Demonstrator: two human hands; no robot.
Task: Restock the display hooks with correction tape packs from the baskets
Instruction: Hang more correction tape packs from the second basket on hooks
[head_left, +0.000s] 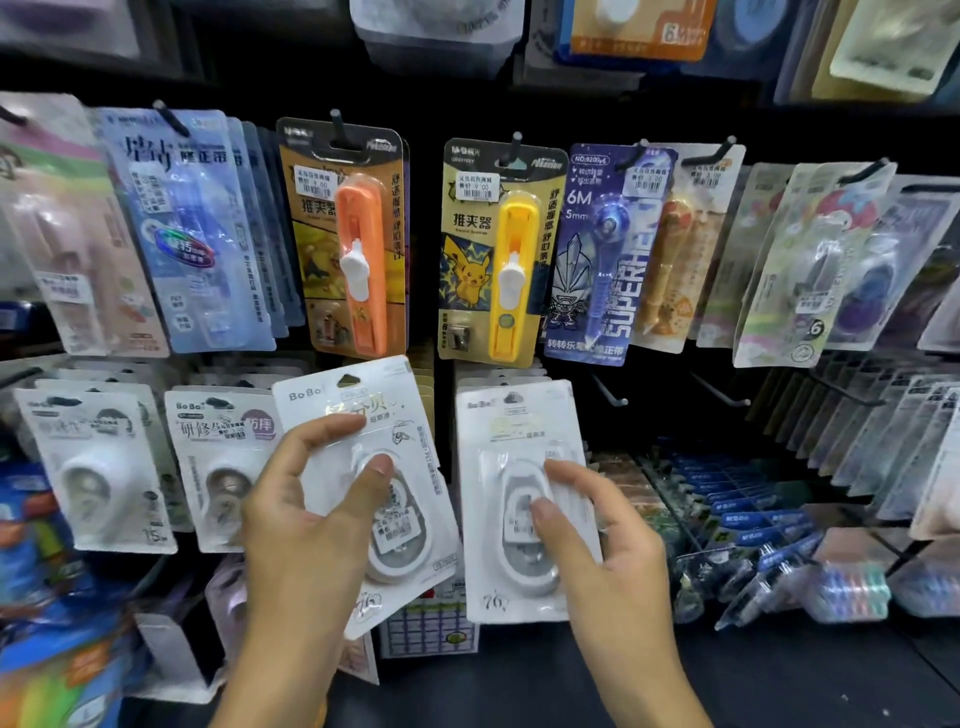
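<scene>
Both hands are up at the lower row of the display wall, each with a white correction tape pack. The left hand (306, 499) pinches the tilted pack (363, 483), thumb on the clear blister over the dispenser and fingers curled over the card's left edge. Its hang hole near the top sits just under the orange clip pack (353, 239), and I cannot tell whether it is on a hook yet. The right hand (597, 545) holds the upright pack (519, 499) by its right edge, thumb pressed on the blister and fingers behind the card.

These packs look light: thin card backing with a moulded plastic bubble. The card should flex if gripped at a corner, and the blister looks smooth and a bit slippery, so I would judge the firmest hold to be low on the card, pinched front and back, leaving the hang hole free to meet the hook.

The hooks behind both packs are hidden by the packs themselves. Two bare hooks (613, 392) jut out to the right of the upright pack. No basket is clearly visible; the lower left is motion-blurred colour. Printing on the white cards is glared out, and the top row is cut off.
</scene>
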